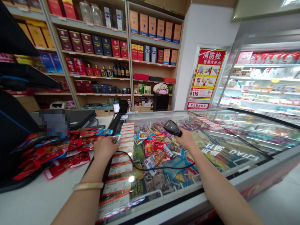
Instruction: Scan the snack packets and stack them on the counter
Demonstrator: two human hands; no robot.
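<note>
In the head view my right hand [186, 138] grips a black handheld barcode scanner [171, 127] above the freezer's glass top. Its dark cord [161, 168] loops across the glass towards my left side. My left hand [106, 148] is closed at the freezer's left edge, with a small snack packet [116, 137] showing at its fingertips. Beside that hand, a heap of red and blue snack packets [78, 142] covers part of the white counter [63, 200]. More snack packets [159, 150] lie in a loose pile on the glass below the scanner.
The chest freezer [236, 170] holds bagged goods under its glass, with a row of price labels [120, 168] along the left. A monitor [16, 131] stands at far left. Behind are shelves of boxed bottles [100, 45], a person's head [123, 107] and a lit display fridge [267, 78].
</note>
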